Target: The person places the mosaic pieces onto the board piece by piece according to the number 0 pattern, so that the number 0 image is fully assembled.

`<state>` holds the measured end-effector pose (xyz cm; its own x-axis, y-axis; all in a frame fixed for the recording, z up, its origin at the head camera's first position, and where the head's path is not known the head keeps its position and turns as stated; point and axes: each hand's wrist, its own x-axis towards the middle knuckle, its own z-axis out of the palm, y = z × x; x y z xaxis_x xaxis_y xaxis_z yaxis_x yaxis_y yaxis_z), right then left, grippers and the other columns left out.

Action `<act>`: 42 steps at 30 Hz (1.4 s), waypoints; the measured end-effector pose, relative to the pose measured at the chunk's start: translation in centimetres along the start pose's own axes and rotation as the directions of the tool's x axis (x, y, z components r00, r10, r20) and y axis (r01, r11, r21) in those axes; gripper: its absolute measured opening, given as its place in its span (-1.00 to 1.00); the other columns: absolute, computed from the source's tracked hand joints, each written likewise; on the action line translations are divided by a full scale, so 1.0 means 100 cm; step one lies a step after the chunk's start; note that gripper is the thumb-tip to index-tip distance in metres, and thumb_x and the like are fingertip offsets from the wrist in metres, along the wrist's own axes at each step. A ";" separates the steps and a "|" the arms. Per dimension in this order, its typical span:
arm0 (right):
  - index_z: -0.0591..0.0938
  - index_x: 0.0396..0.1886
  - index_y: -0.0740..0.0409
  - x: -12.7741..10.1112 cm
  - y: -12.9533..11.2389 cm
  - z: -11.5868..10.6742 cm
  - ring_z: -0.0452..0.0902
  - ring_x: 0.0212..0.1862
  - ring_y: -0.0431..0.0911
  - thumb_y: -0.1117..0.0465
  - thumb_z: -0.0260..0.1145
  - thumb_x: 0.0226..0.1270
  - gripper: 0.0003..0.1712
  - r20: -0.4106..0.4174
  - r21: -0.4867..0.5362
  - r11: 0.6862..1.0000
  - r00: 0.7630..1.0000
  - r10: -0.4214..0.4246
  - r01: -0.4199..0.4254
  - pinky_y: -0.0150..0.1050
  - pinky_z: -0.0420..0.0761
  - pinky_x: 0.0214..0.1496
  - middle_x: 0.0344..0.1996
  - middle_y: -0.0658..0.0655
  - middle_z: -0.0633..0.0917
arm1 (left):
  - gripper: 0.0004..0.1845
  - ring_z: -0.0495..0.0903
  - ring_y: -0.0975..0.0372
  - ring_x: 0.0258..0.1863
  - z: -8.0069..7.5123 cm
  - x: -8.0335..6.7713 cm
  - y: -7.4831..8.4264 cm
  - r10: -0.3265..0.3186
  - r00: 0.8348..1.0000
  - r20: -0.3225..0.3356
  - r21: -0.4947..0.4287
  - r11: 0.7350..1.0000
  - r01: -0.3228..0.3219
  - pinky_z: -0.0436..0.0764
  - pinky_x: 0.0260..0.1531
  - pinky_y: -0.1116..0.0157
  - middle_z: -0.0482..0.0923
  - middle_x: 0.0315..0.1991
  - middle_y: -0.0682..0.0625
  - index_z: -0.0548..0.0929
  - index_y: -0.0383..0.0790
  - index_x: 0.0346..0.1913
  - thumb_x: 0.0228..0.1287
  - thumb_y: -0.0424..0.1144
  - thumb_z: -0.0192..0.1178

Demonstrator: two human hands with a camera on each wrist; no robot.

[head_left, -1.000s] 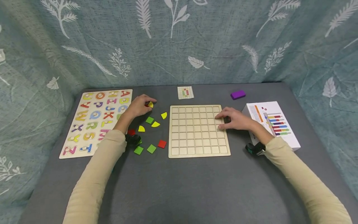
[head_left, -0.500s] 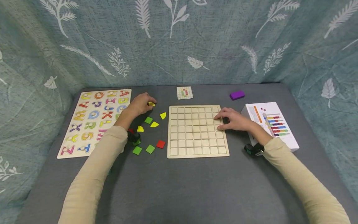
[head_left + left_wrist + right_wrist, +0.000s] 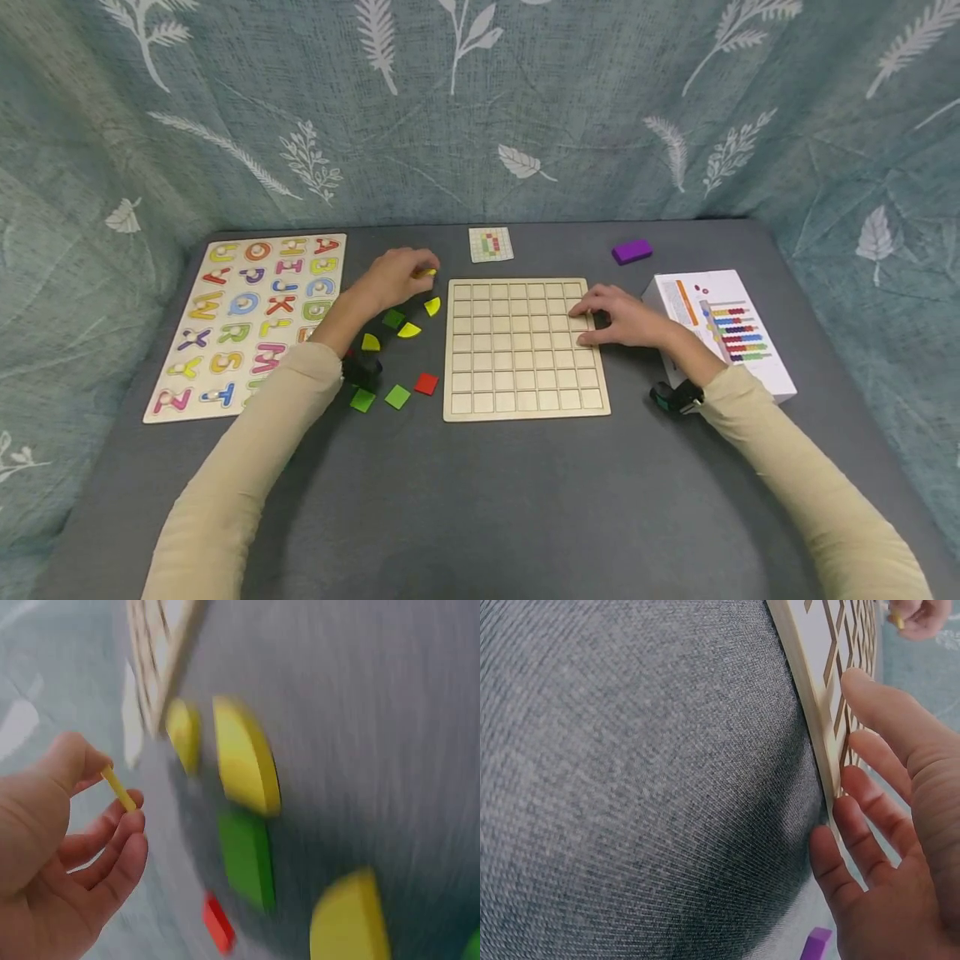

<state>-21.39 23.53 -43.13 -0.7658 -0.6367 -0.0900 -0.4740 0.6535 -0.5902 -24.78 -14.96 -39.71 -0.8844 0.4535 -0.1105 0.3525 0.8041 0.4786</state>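
step: carrying pc to board | L hand (image 3: 390, 283) pinches yellow pc (image 3: 426, 272) btwn thumb + fingers, above loose pcs, just left of grid board (image 3: 522, 410) | R hand (image 3: 618, 318) flat, fingers relaxed on board's right edge | next, I reckon: line pc over a cell, set it flat

The yellow piece (image 3: 427, 272) is a thin, flat tile, seen edge-on in the left wrist view (image 3: 118, 788), pinched between thumb and fingers of the left hand (image 3: 393, 279) and held clear of the desk, just left of the grid board's far left corner. The grid board (image 3: 525, 348) is a pale wooden square tray divided into small square cells, all unfilled, lying flat on the grey desk. The right hand (image 3: 618, 317) rests with straight fingers on the board's right edge (image 3: 821, 735), fingertips over the outer cells.
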 end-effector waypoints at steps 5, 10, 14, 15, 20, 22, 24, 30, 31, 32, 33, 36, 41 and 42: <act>0.64 0.09 0.14 -0.001 -0.001 0.003 0.39 -0.01 0.02 0.11 0.46 0.16 -0.51 -0.002 -0.004 1.000 1.000 0.000 0.000 -0.12 0.38 -0.05 0.03 0.20 0.56 | -0.65 0.60 -0.01 -0.02 0.014 -0.008 0.022 0.093 0.995 0.037 -0.094 0.992 -0.089 0.57 -0.15 0.08 0.60 0.02 -0.21 0.54 -0.20 0.22 0.44 -0.24 0.07; 0.63 0.10 0.14 0.000 -0.001 0.003 0.39 0.00 0.03 0.10 0.43 0.21 -0.53 0.005 0.003 1.000 1.000 -0.008 0.008 -0.12 0.38 -0.05 0.04 0.21 0.55 | -0.67 0.57 0.02 -0.07 0.026 -0.008 0.030 0.137 0.990 0.035 -0.136 0.982 -0.131 0.56 -0.11 0.11 0.58 -0.03 -0.18 0.57 -0.20 0.20 0.47 -0.24 0.04; 0.63 0.09 0.14 -0.001 0.001 0.001 0.39 0.00 0.02 0.12 0.44 0.19 -0.54 -0.004 -0.001 1.000 1.000 -0.008 0.008 -0.10 0.37 -0.04 0.02 0.19 0.55 | -0.71 0.54 0.05 -0.09 0.033 -0.004 0.034 0.167 0.985 0.048 -0.180 0.971 -0.156 0.55 -0.09 0.12 0.57 -0.05 -0.15 0.62 -0.23 0.12 0.49 -0.24 0.01; 0.63 0.09 0.14 -0.001 0.002 0.002 0.39 0.00 0.02 0.13 0.45 0.19 -0.53 -0.003 -0.006 1.000 1.000 -0.010 0.010 -0.10 0.38 -0.03 0.02 0.19 0.55 | -0.72 0.54 0.06 -0.09 0.034 -0.003 0.036 0.168 0.984 0.053 -0.192 0.969 -0.155 0.54 -0.09 0.13 0.57 -0.05 -0.15 0.63 -0.23 0.10 0.48 -0.24 0.01; 0.60 0.13 0.13 0.000 0.002 0.002 0.35 0.04 0.03 0.14 0.45 0.18 -0.50 0.021 -0.008 1.000 1.000 -0.023 0.023 -0.05 0.36 0.05 0.05 0.19 0.52 | -0.75 0.53 0.11 -0.20 0.038 0.002 0.041 0.186 0.981 0.062 -0.183 0.968 -0.172 0.51 -0.19 0.21 0.57 -0.08 -0.14 0.68 -0.25 0.01 0.46 -0.26 0.05; 0.59 0.15 0.12 0.001 0.002 0.002 0.32 0.05 0.03 0.15 0.44 0.19 -0.48 0.032 -0.005 1.000 0.999 -0.022 0.022 -0.04 0.34 0.08 0.06 0.19 0.50 | -0.76 0.51 0.12 -0.25 0.039 0.004 0.042 0.193 0.980 0.053 -0.170 0.969 -0.182 0.48 -0.22 0.24 0.58 -0.10 -0.15 0.70 -0.27 -0.02 0.44 -0.27 0.07; 0.57 0.17 0.10 0.001 0.002 0.002 0.29 0.06 0.02 0.15 0.44 0.19 -0.47 0.044 -0.006 1.000 0.999 -0.016 0.016 -0.04 0.32 0.08 0.07 0.19 0.48 | -0.76 0.50 0.13 -0.27 0.039 0.006 0.043 0.197 0.979 0.046 -0.160 0.969 -0.187 0.46 -0.24 0.27 0.59 -0.12 -0.16 0.71 -0.28 -0.04 0.42 -0.27 0.10; 0.56 0.19 0.07 0.000 0.001 0.001 0.27 0.04 0.02 0.14 0.43 0.20 -0.46 0.056 -0.008 1.000 0.998 -0.005 0.006 -0.06 0.29 0.05 0.06 0.20 0.45 | -0.74 0.55 0.09 -0.20 0.037 0.008 0.045 0.177 0.983 0.047 -0.165 0.972 -0.167 0.52 -0.18 0.21 0.63 -0.04 -0.17 0.70 -0.29 0.00 0.43 -0.25 0.10; 0.56 0.19 0.07 0.000 0.001 0.001 0.27 0.04 0.03 0.14 0.43 0.20 -0.46 0.057 -0.006 1.000 0.998 -0.004 0.004 -0.06 0.29 0.05 0.06 0.20 0.45 | -0.73 0.57 0.08 -0.16 0.037 0.008 0.045 0.168 0.985 0.043 -0.172 0.972 -0.159 0.54 -0.15 0.19 0.63 -0.03 -0.17 0.70 -0.28 0.02 0.43 -0.24 0.10; 0.56 0.19 0.07 -0.001 0.000 0.001 0.27 0.04 0.03 0.14 0.43 0.20 -0.46 0.057 -0.007 1.000 0.998 -0.002 0.002 -0.07 0.29 0.05 0.05 0.20 0.45 | -0.72 0.58 0.07 -0.12 0.037 0.008 0.046 0.160 0.986 0.037 -0.180 0.972 -0.151 0.55 -0.12 0.18 0.63 -0.01 -0.17 0.69 -0.28 0.03 0.44 -0.23 0.10; 0.56 0.19 0.08 -0.001 0.000 0.001 0.27 0.04 0.03 0.14 0.43 0.20 -0.46 0.058 -0.005 1.000 0.998 0.000 0.000 -0.07 0.29 0.05 0.05 0.20 0.45 | -0.72 0.59 0.07 -0.09 0.037 0.008 0.046 0.155 0.987 0.031 -0.185 0.972 -0.146 0.56 -0.09 0.16 0.64 0.00 -0.17 0.69 -0.28 0.04 0.44 -0.22 0.10; 0.56 0.19 0.07 -0.001 -0.001 0.001 0.27 0.04 0.03 0.14 0.43 0.20 -0.46 0.057 -0.002 1.000 0.998 0.003 -0.003 -0.07 0.29 0.05 0.05 0.20 0.45 | -0.71 0.60 0.05 -0.05 0.038 0.010 0.047 0.150 0.988 0.021 -0.201 0.969 -0.143 0.57 -0.05 0.14 0.64 0.02 -0.17 0.68 -0.29 0.05 0.43 -0.23 0.11; 0.56 0.19 0.06 0.000 -0.002 0.002 0.27 0.03 0.02 0.14 0.44 0.20 -0.46 0.053 -0.003 1.000 0.999 0.003 -0.003 -0.08 0.29 0.05 0.05 0.19 0.46 | -0.73 0.61 0.01 -0.01 0.040 0.013 0.049 0.204 0.977 0.062 -0.143 0.971 -0.194 0.56 -0.02 0.12 0.64 0.05 -0.21 0.69 -0.33 0.03 0.36 -0.31 0.17; 0.56 0.19 0.06 0.000 -0.002 0.002 0.27 0.03 0.02 0.14 0.44 0.20 -0.46 0.053 -0.003 1.000 0.999 0.003 -0.003 -0.08 0.29 0.05 0.05 0.19 0.46 | -0.73 0.61 0.01 -0.01 0.041 0.014 0.049 0.217 0.973 0.074 -0.128 0.970 -0.207 0.56 -0.02 0.12 0.64 0.06 -0.22 0.68 -0.34 0.04 0.35 -0.33 0.17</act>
<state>-21.18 23.29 -43.15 -0.7427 -0.6560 -0.1343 -0.4732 0.6561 -0.5879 -23.02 -8.86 -41.06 -0.7614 0.6447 -0.0679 0.4859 0.6369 0.5986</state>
